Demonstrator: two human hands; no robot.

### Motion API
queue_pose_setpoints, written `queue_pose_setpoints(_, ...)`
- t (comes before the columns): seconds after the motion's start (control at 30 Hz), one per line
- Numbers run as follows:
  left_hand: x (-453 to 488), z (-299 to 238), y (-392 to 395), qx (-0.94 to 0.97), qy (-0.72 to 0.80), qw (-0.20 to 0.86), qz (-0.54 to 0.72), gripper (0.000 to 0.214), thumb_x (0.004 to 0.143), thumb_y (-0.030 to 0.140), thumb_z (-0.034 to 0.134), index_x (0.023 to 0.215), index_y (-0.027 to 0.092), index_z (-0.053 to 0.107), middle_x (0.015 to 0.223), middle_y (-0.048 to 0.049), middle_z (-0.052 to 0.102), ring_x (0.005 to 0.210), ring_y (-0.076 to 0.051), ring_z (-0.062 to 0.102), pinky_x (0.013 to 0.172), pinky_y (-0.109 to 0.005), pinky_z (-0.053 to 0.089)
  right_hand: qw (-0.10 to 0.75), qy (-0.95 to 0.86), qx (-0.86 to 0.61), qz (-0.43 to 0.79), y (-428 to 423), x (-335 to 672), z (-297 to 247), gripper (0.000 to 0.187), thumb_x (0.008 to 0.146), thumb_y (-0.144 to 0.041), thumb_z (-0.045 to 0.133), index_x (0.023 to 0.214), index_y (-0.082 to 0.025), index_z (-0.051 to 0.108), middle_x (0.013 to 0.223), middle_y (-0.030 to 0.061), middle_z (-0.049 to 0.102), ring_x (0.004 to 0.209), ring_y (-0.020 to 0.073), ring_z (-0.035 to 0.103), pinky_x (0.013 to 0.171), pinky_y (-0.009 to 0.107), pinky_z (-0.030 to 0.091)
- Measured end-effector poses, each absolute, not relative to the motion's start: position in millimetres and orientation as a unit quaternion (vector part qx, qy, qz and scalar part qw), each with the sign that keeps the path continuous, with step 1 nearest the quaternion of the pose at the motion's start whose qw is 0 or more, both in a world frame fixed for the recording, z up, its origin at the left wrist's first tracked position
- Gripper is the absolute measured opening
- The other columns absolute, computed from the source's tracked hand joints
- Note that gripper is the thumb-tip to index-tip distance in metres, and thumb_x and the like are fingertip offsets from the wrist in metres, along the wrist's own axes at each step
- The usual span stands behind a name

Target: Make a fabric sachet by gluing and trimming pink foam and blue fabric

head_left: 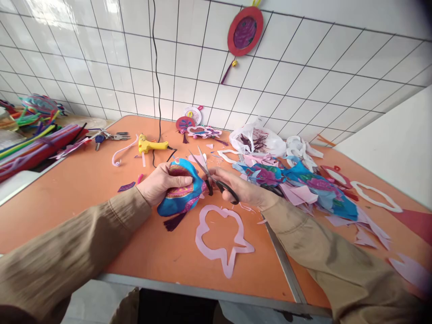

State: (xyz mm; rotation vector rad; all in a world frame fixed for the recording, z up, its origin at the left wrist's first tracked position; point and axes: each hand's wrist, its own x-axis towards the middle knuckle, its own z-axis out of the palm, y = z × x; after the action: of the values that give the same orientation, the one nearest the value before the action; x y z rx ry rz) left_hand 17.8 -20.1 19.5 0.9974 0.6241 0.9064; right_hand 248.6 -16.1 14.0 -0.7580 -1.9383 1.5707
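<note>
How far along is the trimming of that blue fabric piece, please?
Done: a pink paper outline lies cut on the table. In hand: the left hand grips the blue fabric piece while the right hand holds open scissors at its edge. Left, probably: the rest of that edge; fabric scraps lie heaped alongside.
</note>
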Motion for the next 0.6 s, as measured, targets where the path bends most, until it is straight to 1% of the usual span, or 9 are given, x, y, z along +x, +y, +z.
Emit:
queue_pose_setpoints(0.1,18.8,20.6,-20.9,0.448,0.294,0.729,0.426,0.022,0.053,0.02,0.089,0.069,0.013,0.076,0.066,-0.006,0.073,0.06,-0.018,0.068,0.063,-0.029,0.057,0.267,-0.737,-0.287,0.551,-22.3,243.6,18.7,0.069,0.067,-0.073,0.066,0.11,-0.02,0.055,0.091,0.0052,0.059,0.085,0.019,0.057,0.077,0.03,0.048)
queue_pose_setpoints(0.17,19.2,21.0,-20.3,0.444,0.293,0.725,0.437,0.019,0.055,0.019,0.088,0.068,0.014,0.075,0.065,-0.0049,0.073,0.06,-0.018,0.068,0.062,-0.028,0.057,0.275,-0.746,-0.284,0.536,-23.6,242.8,20.1,0.07,0.066,-0.074,0.067,0.109,-0.019,0.057,0.093,0.0059,0.059,0.081,0.0181,0.056,0.074,0.029,0.046)
queue_pose_setpoints(0.23,19.4,20.6,-18.6,0.444,0.295,0.717,0.449,0.016,0.056,0.018,0.086,0.066,0.014,0.075,0.064,-0.0036,0.072,0.058,-0.017,0.068,0.059,-0.027,0.056,0.282,-0.748,-0.282,0.531,-22.6,243.6,18.7,0.069,0.066,-0.073,0.068,0.107,-0.019,0.058,0.093,0.0057,0.058,0.077,0.0163,0.055,0.07,0.027,0.045)
queue_pose_setpoints(0.33,19.2,19.2,-15.1,0.439,0.319,0.69,0.479,0.015,0.055,0.015,0.085,0.065,0.014,0.074,0.062,-0.0027,0.071,0.055,-0.015,0.065,0.057,-0.025,0.055,0.273,-0.741,-0.285,0.543,-19.9,245.2,13.9,0.066,0.067,-0.07,0.069,0.106,-0.018,0.059,0.088,0.004,0.055,0.073,0.0147,0.053,0.065,0.026,0.042)
queue_pose_setpoints(0.5,17.9,19.5,-11.8,0.424,0.36,0.651,0.517,0.018,0.051,0.013,0.085,0.064,0.011,0.072,0.062,-0.0043,0.071,0.056,-0.016,0.064,0.058,-0.027,0.054,0.272,-0.735,-0.277,0.555,-19.0,247.5,11.7,0.064,0.069,-0.068,0.069,0.107,-0.017,0.059,0.084,0.0039,0.056,0.072,0.0145,0.053,0.066,0.027,0.043)
queue_pose_setpoints(0.6,17.3,21.1,-11.5,0.421,0.364,0.649,0.518,0.02,0.051,0.014,0.085,0.065,0.011,0.072,0.063,-0.0045,0.071,0.058,-0.016,0.065,0.06,-0.028,0.054,0.278,-0.742,-0.282,0.541,-18.6,249.8,14.1,0.062,0.072,-0.066,0.067,0.108,-0.016,0.061,0.082,0.004,0.057,0.068,0.0137,0.053,0.063,0.027,0.042)
